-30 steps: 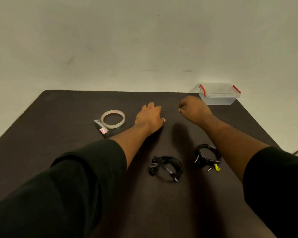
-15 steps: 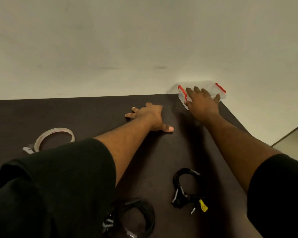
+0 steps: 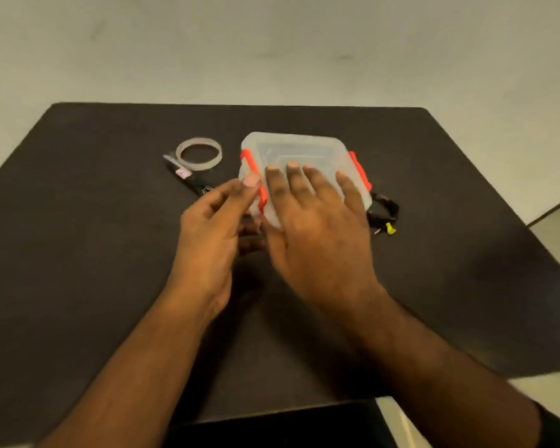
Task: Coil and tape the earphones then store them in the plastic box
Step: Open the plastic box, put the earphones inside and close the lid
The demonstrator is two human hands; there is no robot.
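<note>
dark table (image 3: pixel 466 195); right hand (image 3: pixel 317 221) flat on plastic box (image 3: pixel 291 150); left hand (image 3: pixel 212 227) pinches its clip (image 3: pixel 262 196)

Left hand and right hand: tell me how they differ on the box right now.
The right hand lies palm down on the lid of the plastic box, fingers straight and spread; the left hand comes from the side, fingers curled.
The right hand covers the lid's near part, while the left hand's thumb sits at the orange latch on the box's left edge.
Both touch the box, above the dark table.
</note>
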